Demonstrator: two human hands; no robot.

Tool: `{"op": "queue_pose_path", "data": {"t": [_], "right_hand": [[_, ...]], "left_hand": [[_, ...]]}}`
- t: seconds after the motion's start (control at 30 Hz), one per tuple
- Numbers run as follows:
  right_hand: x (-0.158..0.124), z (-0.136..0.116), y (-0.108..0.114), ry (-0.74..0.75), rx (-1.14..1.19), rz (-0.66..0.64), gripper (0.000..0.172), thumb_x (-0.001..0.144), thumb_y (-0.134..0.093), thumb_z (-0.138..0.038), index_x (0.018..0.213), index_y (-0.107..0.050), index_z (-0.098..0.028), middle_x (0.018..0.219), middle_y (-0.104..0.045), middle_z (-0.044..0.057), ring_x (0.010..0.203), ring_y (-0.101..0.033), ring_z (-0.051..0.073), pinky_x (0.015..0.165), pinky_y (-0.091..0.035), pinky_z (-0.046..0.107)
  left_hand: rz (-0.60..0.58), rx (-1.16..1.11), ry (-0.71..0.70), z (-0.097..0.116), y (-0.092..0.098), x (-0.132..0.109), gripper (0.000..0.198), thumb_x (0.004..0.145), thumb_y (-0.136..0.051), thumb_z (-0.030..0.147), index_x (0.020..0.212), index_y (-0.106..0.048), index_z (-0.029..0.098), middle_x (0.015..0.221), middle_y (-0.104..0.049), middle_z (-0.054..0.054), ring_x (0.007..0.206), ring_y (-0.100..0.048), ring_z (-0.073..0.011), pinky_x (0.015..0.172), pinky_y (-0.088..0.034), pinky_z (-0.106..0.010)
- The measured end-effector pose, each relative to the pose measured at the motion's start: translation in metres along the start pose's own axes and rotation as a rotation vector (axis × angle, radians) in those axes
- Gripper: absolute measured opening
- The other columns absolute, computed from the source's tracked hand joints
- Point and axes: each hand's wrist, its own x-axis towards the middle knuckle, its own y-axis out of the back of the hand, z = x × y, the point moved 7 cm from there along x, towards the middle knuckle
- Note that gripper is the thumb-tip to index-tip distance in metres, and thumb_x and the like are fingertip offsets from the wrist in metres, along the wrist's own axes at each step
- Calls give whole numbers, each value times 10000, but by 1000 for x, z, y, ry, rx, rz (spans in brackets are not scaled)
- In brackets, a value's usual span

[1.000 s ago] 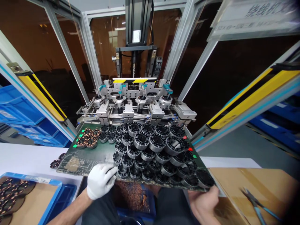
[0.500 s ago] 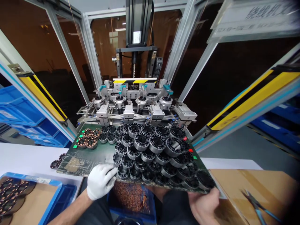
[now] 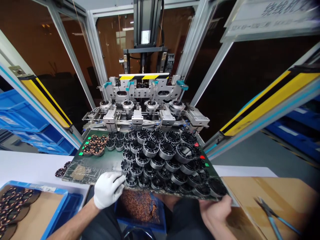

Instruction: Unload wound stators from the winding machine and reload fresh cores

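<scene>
In the head view, my left hand [image 3: 108, 190] wears a white glove and lies over the front edge of a green board [image 3: 110, 165]. Its fingers bend over the edge beside the nearest metal ring. My bare right hand [image 3: 217, 208] grips the board's front right corner, thumb at the edge, other fingers mostly hidden beneath. Stacked between the hands are many grey metal stator cores [image 3: 167, 150] with black toothed inserts. At the board's back left sit several copper-wound stators [image 3: 96, 146], beside smaller unwound cores [image 3: 115, 141].
Behind the board stands a winding machine [image 3: 150, 106] with a striped bar [image 3: 144, 77]. A blue tray [image 3: 58, 206] of wound stators is at left. Copper scraps fill a blue bin [image 3: 162, 216] below. Pliers [image 3: 268, 211] lie on a cardboard box [image 3: 247, 190] at right.
The machine's striped bar and the teal-topped rods beneath it have risen. My hands stay at the board's front edge, and the view has shifted slightly.
</scene>
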Motion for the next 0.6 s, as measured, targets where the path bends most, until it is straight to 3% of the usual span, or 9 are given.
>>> {"op": "queue_pose_path", "data": {"t": [0.27,0.6], "right_hand": [[-2,-1,-3,35,-33,-37,365,804,-698,-498,1058,-812,-262,1117,-868,49,1145,-830,310,564,-717,343],[-2,-1,-3,75,-20,-21,374,810,-665,-467,1109,-808,-294,1086,-866,23,1063,-845,336,618,-751,456]], "left_hand": [[-16,8,-6,-1,-1,-2,272,1165,-516,277,1246,-774,244,1139,-844,-61,968,-774,-268,863,-566,-411],[-13,8,-7,0,-1,0,272,1165,-520,281,1237,-780,241,1129,-841,-55,969,-774,-259,855,-580,-408]]}}
